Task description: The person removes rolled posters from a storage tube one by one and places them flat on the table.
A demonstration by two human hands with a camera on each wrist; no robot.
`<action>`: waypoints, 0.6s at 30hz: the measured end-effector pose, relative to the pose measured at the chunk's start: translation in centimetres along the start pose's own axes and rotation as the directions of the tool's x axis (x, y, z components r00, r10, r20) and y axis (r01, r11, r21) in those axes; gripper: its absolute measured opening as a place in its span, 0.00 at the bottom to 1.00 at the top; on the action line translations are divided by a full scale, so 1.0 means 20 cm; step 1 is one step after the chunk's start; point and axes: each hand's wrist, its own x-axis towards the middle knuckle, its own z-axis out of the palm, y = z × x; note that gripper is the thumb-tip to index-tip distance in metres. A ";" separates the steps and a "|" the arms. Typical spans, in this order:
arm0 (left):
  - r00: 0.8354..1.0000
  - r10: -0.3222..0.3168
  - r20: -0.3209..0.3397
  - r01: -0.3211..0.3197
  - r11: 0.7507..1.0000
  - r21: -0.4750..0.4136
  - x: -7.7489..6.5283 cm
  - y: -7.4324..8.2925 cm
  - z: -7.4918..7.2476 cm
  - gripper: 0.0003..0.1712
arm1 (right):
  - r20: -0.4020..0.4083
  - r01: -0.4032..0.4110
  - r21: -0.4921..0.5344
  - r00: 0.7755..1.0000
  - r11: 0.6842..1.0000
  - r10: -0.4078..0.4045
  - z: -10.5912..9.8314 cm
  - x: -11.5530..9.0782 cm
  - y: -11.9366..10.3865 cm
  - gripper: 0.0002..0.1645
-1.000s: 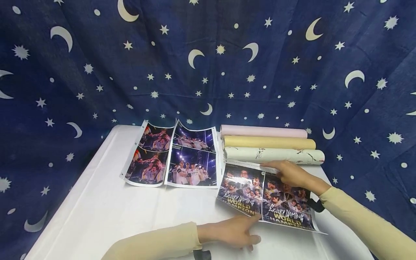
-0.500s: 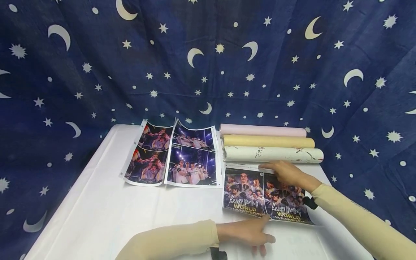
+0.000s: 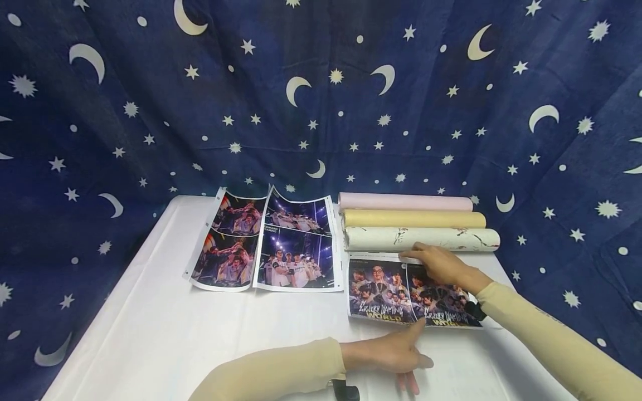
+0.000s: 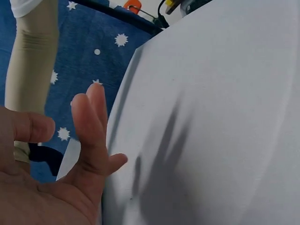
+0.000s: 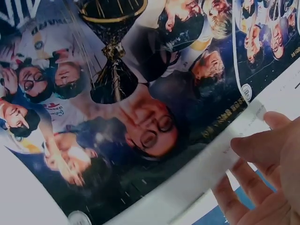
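Note:
A glossy poster with two matching group pictures lies at the right of the table. My right hand pinches its white far margin; in the right wrist view the thumb of that hand lies over the margin with fingers beneath. At the near edge of the poster, the index fingertip of my left hand touches the paper from the front. The other fingers of the left hand are loosely extended in the left wrist view and hold nothing. The poster's near edge is bent upward.
Two photo sheets, one red-toned and one purple-toned, lie side by side on the left with curled edges. Behind the poster lie pink, yellow and flower-patterned paper rolls. A star-patterned curtain hangs behind the white table.
The poster has straightened beside the rolls, and its near edge has moved away from me, hiding part of the lettering. My left hand has shifted right with it; the right hand stays at the margin.

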 end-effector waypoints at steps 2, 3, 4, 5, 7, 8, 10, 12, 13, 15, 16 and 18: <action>0.999 0.033 -0.018 -0.033 0.999 -0.005 -0.01 0.01 -0.01 0.49 | -0.022 0.002 0.001 1.000 1.000 -0.002 0.00 0.00 0.00 0.43; 0.999 0.047 -0.024 -0.047 0.999 -0.006 -0.02 0.01 -0.02 0.49 | -0.029 0.002 -0.001 1.000 1.000 -0.002 0.00 0.00 0.00 0.42; 0.998 0.061 -0.031 -0.062 0.998 -0.016 -0.03 0.01 -0.03 0.48 | -0.035 0.000 0.002 0.999 1.000 0.001 -0.01 0.00 0.00 0.41; 0.996 0.076 -0.037 -0.077 0.997 -0.020 -0.04 0.01 -0.04 0.48 | -0.040 -0.006 0.005 0.999 1.000 0.006 -0.02 0.00 0.00 0.39; 0.993 0.104 -0.051 -0.105 0.994 -0.024 -0.05 0.02 -0.07 0.44 | -0.056 -0.028 0.006 0.998 1.000 0.028 -0.04 0.00 0.00 0.37; 0.992 0.116 -0.056 -0.118 0.993 -0.024 -0.06 0.02 -0.08 0.42 | -0.061 -0.039 0.003 0.997 0.999 0.039 -0.06 0.00 0.00 0.37; 0.988 0.142 -0.065 -0.145 0.989 -0.036 -0.07 0.01 -0.11 0.37 | -0.072 -0.061 -0.001 0.996 0.998 0.060 -0.08 0.00 0.00 0.36; 0.983 0.168 -0.074 -0.171 0.984 -0.040 -0.09 0.00 -0.15 0.31 | -0.087 -0.086 -0.006 0.993 0.996 0.086 -0.11 0.00 0.00 0.35; 0.980 0.181 -0.078 -0.185 0.982 -0.043 -0.11 0.00 -0.17 0.28 | -0.093 -0.097 -0.002 0.991 0.995 0.096 -0.12 -0.01 0.00 0.35; 0.974 0.211 -0.083 -0.216 0.975 -0.058 -0.13 -0.01 -0.21 0.23 | -0.106 -0.122 0.014 0.987 0.992 0.123 -0.15 -0.01 -0.01 0.34; 0.969 0.229 -0.091 -0.235 0.970 -0.064 -0.15 -0.02 -0.24 0.21 | -0.116 -0.134 0.026 0.984 0.991 0.136 -0.16 -0.01 -0.02 0.34; 0.958 0.261 -0.119 -0.271 0.960 -0.073 -0.19 -0.02 -0.30 0.18 | -0.130 -0.153 0.050 0.979 0.987 0.158 -0.18 -0.01 -0.04 0.33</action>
